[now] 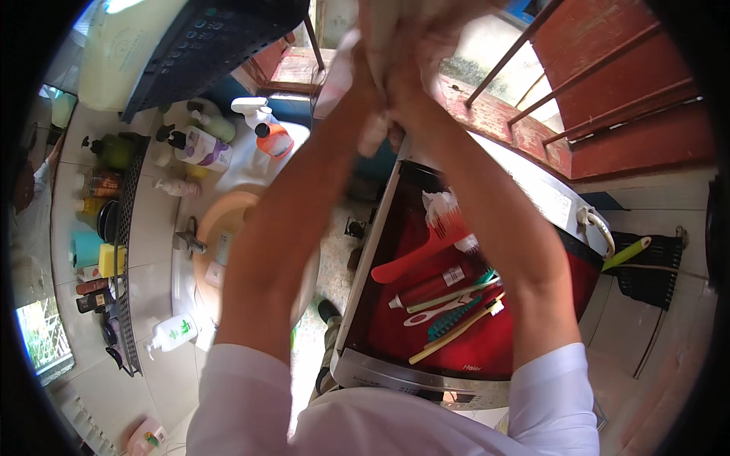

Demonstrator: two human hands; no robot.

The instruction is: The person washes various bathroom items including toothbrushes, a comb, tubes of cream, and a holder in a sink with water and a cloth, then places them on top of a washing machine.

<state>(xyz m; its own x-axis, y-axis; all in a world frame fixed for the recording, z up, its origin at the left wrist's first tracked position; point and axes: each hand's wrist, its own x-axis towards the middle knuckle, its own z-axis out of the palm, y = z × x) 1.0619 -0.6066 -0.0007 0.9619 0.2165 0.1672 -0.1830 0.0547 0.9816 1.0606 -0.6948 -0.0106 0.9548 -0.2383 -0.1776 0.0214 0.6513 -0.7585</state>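
Note:
Both my arms stretch up to the top of the view, where my hands come together, smeared by motion. My left hand and my right hand appear closed around a pale, twisted cloth; its end hangs below them. Single fingers are hard to make out. Below my right forearm lies the red top of a washing machine. A red comb, a red tube, a yellowish toothbrush and several other brushes rest on it. A crumpled white wrapper lies partly under the comb.
On the left, a washbasin holds a peach-coloured bowl, with a spray bottle behind. A wall shelf carries several bottles. A dark basket hangs upper left. Window bars stand at the upper right.

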